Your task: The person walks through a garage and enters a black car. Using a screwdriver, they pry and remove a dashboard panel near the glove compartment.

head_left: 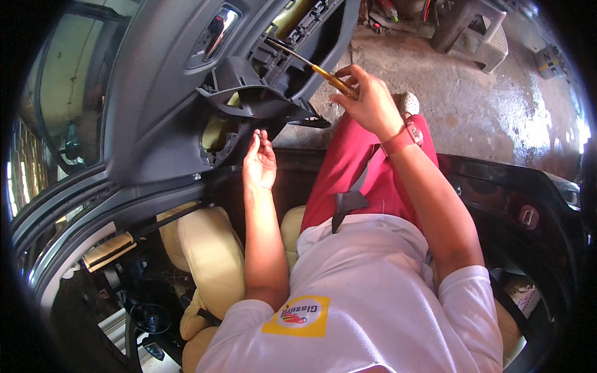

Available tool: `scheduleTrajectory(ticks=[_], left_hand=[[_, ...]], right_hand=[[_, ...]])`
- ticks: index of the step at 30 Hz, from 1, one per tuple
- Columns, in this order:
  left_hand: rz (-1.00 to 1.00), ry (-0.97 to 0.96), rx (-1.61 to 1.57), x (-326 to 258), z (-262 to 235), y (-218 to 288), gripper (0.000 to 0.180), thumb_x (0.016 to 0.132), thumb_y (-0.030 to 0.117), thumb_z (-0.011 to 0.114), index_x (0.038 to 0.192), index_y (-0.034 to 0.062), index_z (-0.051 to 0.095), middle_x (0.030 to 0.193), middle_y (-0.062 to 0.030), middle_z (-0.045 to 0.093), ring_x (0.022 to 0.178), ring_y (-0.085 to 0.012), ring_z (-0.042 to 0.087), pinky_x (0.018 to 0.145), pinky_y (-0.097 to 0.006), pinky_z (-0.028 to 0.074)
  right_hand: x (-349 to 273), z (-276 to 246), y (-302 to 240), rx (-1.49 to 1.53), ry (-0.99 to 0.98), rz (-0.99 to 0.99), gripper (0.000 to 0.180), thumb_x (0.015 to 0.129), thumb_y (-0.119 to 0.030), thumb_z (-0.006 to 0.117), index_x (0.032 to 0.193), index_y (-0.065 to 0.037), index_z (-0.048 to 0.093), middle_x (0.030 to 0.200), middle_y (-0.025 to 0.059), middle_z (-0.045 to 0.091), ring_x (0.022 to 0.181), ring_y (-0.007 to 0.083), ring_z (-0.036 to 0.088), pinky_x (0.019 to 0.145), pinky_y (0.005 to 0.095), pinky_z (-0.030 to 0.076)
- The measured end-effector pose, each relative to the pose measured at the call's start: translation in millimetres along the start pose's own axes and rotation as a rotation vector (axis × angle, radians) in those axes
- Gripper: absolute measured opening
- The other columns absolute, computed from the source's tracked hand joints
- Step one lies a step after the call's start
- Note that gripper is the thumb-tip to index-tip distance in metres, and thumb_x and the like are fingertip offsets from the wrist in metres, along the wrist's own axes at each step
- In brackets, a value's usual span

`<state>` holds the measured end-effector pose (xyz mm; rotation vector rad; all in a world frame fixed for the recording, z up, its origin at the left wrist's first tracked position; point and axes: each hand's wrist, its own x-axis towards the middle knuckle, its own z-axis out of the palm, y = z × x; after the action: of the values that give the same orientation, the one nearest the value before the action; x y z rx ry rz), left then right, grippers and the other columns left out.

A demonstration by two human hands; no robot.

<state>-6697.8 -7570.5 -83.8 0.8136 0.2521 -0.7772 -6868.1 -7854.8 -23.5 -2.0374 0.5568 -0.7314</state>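
My right hand (372, 105) is closed round the amber handle of a screwdriver (329, 76). Its thin metal shaft reaches up and left, and the tip is over the exposed clips and ribs of a dark grey car door panel (165, 93). Below a loose, tilted trim piece (249, 99) of that panel, my left hand (260, 163) is raised, palm up, with its fingers stretched and slightly bent. Nothing shows in it. Whether its fingertips touch the panel's lower edge, I cannot tell.
A chrome inner door handle (214, 35) sits in the panel. Beige car seats (211, 245) and a black door sill (497, 180) lie around my body. Outside is a wet concrete floor (404, 68) with a grey plastic stool (469, 31).
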Motion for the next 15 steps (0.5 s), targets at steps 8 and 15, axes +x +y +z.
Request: scheduleTrajectory(ticks=[8,15], left_hand=[[0.019,0.018,0.022,7,0,-1,0.018,0.099,0.014,0.067,0.115,0.0070,0.069,0.114,-0.0083,0.072,0.086,-0.0122,0.070,0.075,-0.022,0.061],[-0.087,0.025,0.076,-7,6,-14,0.016,0.100,0.014,0.065,0.113,0.0057,0.070,0.111,-0.0084,0.073,0.086,-0.0131,0.070,0.075,-0.024,0.062]], right_hand=[[8,5,-5,0.460,-0.101,0.500,0.034,0.095,-0.029,0.073,0.107,0.002,0.070,0.070,0.0070,0.067,0.062,0.0109,0.058,0.056,0.0301,0.047],[-13,1,8,-0.287,0.026,-0.127,0.031,0.090,-0.021,0.071,0.120,-0.012,0.066,0.097,0.0134,0.070,0.087,0.0364,0.069,0.072,0.0452,0.057]])
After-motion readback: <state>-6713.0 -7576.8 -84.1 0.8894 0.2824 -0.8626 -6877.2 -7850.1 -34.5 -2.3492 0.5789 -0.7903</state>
